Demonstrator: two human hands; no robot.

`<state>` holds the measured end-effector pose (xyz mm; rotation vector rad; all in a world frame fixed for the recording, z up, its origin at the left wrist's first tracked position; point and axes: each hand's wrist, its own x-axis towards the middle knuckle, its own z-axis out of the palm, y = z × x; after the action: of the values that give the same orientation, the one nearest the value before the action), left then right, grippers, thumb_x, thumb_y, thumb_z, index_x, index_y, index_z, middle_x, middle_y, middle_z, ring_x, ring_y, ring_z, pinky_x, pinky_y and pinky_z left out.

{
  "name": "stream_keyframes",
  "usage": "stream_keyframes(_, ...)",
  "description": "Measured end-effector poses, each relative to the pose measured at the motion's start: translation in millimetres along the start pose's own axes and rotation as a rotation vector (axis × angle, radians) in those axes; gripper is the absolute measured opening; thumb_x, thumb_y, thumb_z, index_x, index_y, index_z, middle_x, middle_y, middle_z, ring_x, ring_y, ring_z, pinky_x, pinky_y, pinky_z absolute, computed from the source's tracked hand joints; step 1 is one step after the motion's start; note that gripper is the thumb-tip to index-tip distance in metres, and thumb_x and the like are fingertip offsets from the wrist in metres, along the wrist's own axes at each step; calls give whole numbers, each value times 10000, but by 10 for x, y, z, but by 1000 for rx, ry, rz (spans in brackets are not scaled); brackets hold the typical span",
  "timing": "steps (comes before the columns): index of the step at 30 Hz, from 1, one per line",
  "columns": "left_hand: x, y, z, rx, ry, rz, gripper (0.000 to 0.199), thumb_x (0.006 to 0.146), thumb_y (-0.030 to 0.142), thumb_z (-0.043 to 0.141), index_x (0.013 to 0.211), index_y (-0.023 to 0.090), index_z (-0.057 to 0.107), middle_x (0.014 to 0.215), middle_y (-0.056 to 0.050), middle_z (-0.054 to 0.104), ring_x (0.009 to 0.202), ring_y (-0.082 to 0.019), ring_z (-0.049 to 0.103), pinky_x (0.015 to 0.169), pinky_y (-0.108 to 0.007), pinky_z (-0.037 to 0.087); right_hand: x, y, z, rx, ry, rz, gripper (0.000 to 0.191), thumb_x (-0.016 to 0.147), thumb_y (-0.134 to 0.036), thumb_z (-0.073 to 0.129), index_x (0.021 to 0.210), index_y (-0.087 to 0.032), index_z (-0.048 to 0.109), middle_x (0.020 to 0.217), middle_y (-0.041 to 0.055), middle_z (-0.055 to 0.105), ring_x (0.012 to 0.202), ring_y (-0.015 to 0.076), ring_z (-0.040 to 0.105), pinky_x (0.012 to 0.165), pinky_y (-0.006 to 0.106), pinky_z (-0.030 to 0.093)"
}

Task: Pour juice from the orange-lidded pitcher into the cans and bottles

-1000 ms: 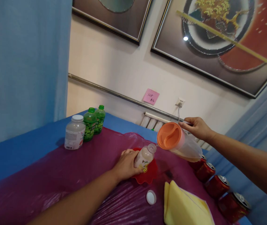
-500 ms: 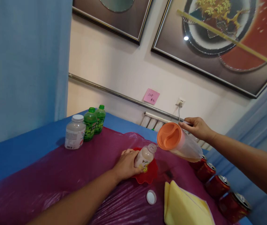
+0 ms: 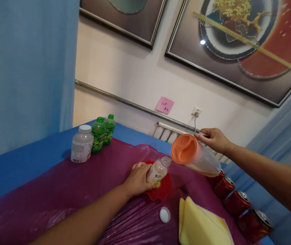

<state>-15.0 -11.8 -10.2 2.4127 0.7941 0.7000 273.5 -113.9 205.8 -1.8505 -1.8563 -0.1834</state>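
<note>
My left hand point(image 3: 139, 178) is wrapped round a small clear bottle point(image 3: 158, 170) with a printed label and an uncapped mouth. The bottle leans to the right over a red scalloped mat point(image 3: 164, 189). My right hand point(image 3: 215, 139) grips the handle of a translucent pitcher point(image 3: 206, 163) with an orange lid point(image 3: 184, 149). Tipped on its side, the pitcher has its lid edge right at the bottle's mouth, and pale liquid lies along its lower wall. Whether liquid is flowing I cannot tell. A white cap point(image 3: 164, 215) lies nearer me on the purple plastic sheet point(image 3: 104, 177).
A folded yellow cloth point(image 3: 203, 224) lies at the front right. Several red cans point(image 3: 237, 202) line the right edge. At the back left stand a white-capped jar point(image 3: 82, 144) and two green bottles point(image 3: 98, 136). Blue curtains point(image 3: 28, 78) hang on both sides.
</note>
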Motion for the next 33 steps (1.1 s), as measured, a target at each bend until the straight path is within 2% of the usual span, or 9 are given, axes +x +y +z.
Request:
stream_keyframes(9, -6, 23, -26, 10, -9, -14, 661, 617, 529, 822, 1213, 288, 667, 1180, -53, 698, 1151, -350, 585, 995, -435, 420, -12, 27, 33, 19, 7, 3, 604, 819, -752, 533, 561, -234, 359, 549, -42, 290, 533, 107, 286, 483, 273, 232)
stream_keyframes(33, -10, 0, 2, -13, 6, 8, 586, 640, 500, 818, 1164, 276, 680, 1143, -47, 700, 1117, -327, 587, 967, -414, 408, 1, -18, -3, -5, 7, -1, 613, 817, -754, 533, 558, -238, 326, 548, -46, 273, 530, 102, 268, 490, 273, 220)
